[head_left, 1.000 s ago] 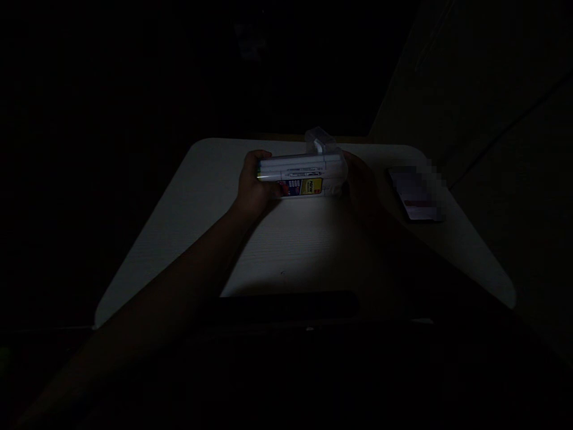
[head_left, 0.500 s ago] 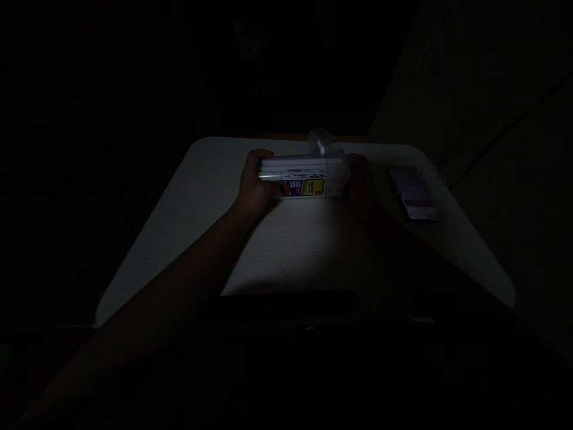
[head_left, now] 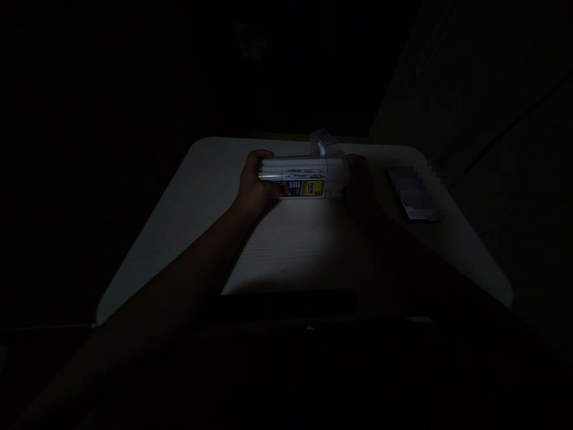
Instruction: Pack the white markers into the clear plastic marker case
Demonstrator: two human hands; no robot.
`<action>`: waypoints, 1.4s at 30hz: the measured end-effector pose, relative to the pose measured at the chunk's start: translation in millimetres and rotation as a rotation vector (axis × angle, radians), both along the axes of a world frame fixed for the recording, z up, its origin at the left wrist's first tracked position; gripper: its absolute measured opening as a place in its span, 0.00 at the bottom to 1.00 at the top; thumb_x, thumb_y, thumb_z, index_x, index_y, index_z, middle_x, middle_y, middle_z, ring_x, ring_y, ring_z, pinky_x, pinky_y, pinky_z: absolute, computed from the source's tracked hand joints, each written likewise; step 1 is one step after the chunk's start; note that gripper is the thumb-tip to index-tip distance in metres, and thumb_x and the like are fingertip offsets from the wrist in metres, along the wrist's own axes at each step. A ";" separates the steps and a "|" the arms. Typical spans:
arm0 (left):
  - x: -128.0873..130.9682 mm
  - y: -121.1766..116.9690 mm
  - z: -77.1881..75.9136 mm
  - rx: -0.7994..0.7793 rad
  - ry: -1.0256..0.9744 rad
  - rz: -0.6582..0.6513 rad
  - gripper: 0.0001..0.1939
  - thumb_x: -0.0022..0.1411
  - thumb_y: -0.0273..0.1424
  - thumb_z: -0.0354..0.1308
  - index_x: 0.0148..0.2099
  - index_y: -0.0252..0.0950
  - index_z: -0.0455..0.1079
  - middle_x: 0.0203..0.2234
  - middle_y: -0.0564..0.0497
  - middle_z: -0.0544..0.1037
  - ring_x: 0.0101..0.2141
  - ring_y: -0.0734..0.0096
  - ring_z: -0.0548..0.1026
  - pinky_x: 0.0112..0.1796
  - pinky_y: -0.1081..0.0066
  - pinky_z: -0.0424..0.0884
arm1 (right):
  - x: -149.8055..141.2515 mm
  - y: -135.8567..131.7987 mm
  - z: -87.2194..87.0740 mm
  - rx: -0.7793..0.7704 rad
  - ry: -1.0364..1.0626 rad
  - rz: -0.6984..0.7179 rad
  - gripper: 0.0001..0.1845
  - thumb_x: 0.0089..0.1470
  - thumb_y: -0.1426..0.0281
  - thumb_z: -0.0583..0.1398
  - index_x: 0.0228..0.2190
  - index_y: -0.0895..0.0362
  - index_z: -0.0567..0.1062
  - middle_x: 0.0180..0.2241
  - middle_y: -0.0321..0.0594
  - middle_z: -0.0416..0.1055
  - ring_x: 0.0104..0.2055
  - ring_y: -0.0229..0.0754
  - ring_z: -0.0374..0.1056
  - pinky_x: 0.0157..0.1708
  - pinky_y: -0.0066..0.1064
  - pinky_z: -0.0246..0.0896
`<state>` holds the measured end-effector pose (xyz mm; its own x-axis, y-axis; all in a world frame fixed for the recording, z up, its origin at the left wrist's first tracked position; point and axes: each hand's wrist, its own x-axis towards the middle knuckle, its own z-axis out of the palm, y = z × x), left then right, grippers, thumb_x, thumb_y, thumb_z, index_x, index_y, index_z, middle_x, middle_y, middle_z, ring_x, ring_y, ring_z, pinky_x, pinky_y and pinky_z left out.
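Note:
The scene is very dark. Over a white table (head_left: 188,221), both my hands hold a clear plastic case of pens (head_left: 304,175) lying sideways, with a colourful label on its front and its lid flap raised at the top right. My left hand (head_left: 253,185) is wrapped round the case's left end, where the pen tips show. My right hand (head_left: 360,185) grips its right end, its fingers mostly lost in shadow.
A dark flat phone-like object (head_left: 414,194) lies on the table to the right of my hands. A dark strip (head_left: 286,301) crosses the table's near edge. A wall rises at the right; everything beyond the table is black.
Almost nothing: the case has shifted a touch and its lid flap sits slightly differently. Both hands keep their hold.

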<state>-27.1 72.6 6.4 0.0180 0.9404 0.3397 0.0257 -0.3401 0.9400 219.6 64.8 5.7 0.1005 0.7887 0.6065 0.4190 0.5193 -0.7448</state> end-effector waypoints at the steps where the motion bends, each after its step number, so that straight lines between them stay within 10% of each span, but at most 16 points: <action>1: 0.0 0.4 -0.3 -0.005 -0.009 0.001 0.38 0.38 0.42 0.74 0.49 0.42 0.62 0.37 0.51 0.71 0.43 0.57 0.73 0.34 0.64 0.71 | 0.0 0.0 0.2 0.001 0.000 -0.003 0.28 0.65 0.43 0.47 0.40 0.52 0.72 0.43 0.42 0.74 0.49 0.43 0.71 0.56 0.39 0.66; 42: 1.8 -7.5 9.0 -0.141 -0.224 -0.031 0.32 0.31 0.22 0.63 0.44 0.40 0.64 0.30 0.56 0.70 0.30 0.71 0.71 0.24 0.75 0.67 | -1.1 -3.8 -3.2 -0.021 -0.043 -0.021 0.28 0.64 0.43 0.47 0.41 0.53 0.70 0.43 0.46 0.74 0.47 0.45 0.70 0.54 0.42 0.68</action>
